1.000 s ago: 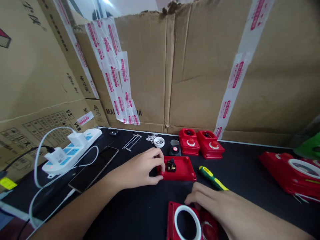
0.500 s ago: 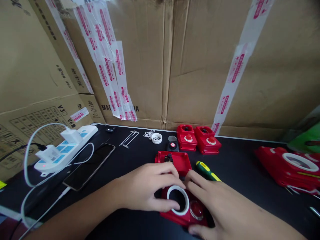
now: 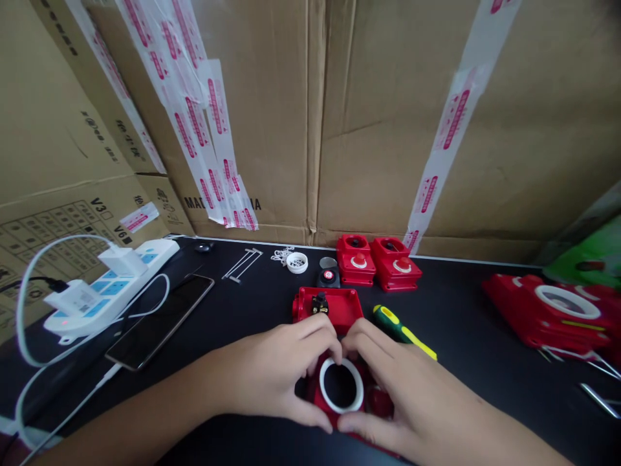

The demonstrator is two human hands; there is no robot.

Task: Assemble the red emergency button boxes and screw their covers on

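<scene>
Both my hands grip one red plastic cover (image 3: pixel 320 395) with a white ring around a round hole (image 3: pixel 341 385), low in the middle of the view. My left hand (image 3: pixel 274 375) wraps its left side, fingers curled over the top edge. My right hand (image 3: pixel 392 388) wraps the right side, thumb under the front edge. Just behind it lies an open red base tray (image 3: pixel 339 305) with a small black part (image 3: pixel 319 303) inside. A green and yellow screwdriver (image 3: pixel 400 329) lies to the right of the tray.
Two assembled red button boxes (image 3: pixel 378 262) stand at the back by the cardboard wall, beside a small black part (image 3: pixel 328 277) and a white cap (image 3: pixel 297 261). More red covers (image 3: pixel 548 310) lie at the right. A phone (image 3: pixel 160 320) and white power strip (image 3: pixel 111 285) are at the left.
My left hand left the red base tray and came back to the ringed cover. Both hands now close around that cover, which has been drawn up off the near edge toward the tray.
</scene>
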